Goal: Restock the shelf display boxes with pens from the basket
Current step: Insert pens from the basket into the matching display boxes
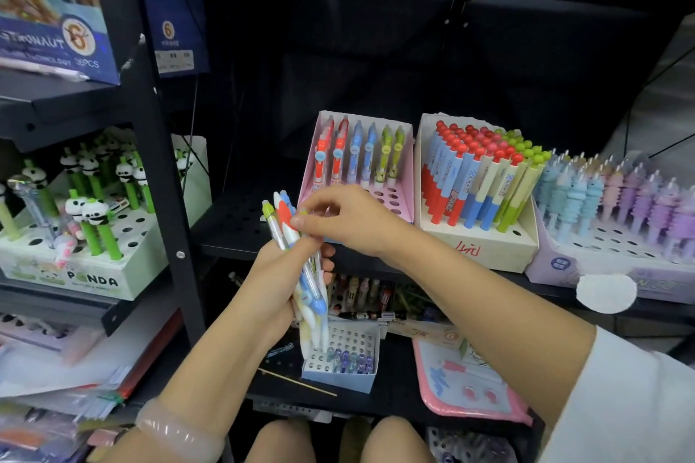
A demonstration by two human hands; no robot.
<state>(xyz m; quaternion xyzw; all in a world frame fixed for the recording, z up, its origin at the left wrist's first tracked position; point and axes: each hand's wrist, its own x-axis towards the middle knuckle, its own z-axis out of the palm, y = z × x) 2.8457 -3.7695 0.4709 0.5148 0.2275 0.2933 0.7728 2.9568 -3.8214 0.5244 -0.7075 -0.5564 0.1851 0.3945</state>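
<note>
I have the left hand (278,274) at frame centre, its grip wrapped round a bundle of pens (301,263) that stands nearly upright, caps leaning toward upper left. My right hand (349,222) reaches in from the right, its grip pinching the top of one pen in that bundle. The pink display box (404,177) sits just above and behind the right hand, its front holes vacant, so that hand is the nearer. I see no basket.

head view | worn on head | faces forward-down | close to shelf (240,222) | single view
</note>
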